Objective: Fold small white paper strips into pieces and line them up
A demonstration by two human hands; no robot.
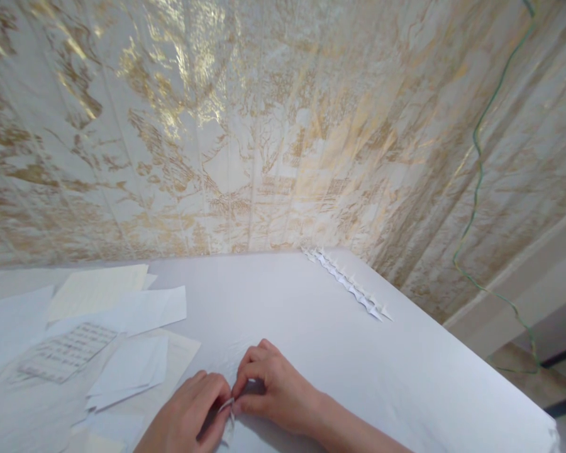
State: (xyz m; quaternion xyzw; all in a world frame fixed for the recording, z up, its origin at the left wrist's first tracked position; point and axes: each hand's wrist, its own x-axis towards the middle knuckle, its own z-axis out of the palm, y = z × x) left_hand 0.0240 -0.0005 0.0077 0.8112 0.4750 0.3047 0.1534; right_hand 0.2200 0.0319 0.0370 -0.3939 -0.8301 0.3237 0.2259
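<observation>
- Paper piece point(226, 404): small and white, between the fingertips of both hands, low over the near part of the table point(249, 296).
- Left hand point(188, 409): fingers curled, thumb and forefinger closed on the piece from its left.
- Right hand point(276, 387): thumb and forefinger tips brought together at the piece's right end; neither hand clearly nearer.
- Orientation: upper strip slants from the left hand up to the right fingertips; a narrow part points down toward the wearer. Full long axis cannot be told, fingers cover much of it.
- Folded-paper rows point(346, 284): beyond and right of the hands, right hand nearer; long axis runs far-left to near-right.
- Loose sheets point(132, 365): left of the hands, left hand nearer.
</observation>
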